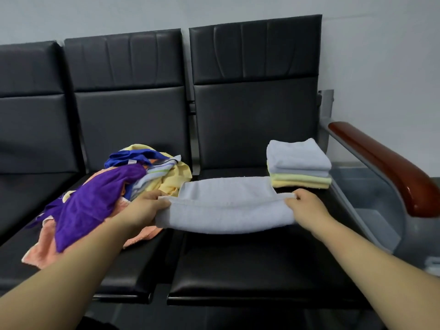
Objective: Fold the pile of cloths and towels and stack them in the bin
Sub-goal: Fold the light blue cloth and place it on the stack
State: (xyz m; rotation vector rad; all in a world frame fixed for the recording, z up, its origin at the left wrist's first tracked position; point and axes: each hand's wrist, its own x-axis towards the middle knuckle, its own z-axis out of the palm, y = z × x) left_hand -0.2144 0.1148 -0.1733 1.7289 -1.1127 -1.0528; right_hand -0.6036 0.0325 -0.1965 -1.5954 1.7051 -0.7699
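Presently I pinch both ends of the half-folded towel (226, 210) with my left hand (145, 207) and right hand (307, 203), its middle sagging between my grips; a loosened pinch would let the layers slide askew.

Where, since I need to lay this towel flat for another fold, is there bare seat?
The right seat is bare nearer you than the held towel. Crowded: folded stack at its back right, loose pile on the middle seat.

Black bench seats (250, 270) with a wooden armrest (381, 163).
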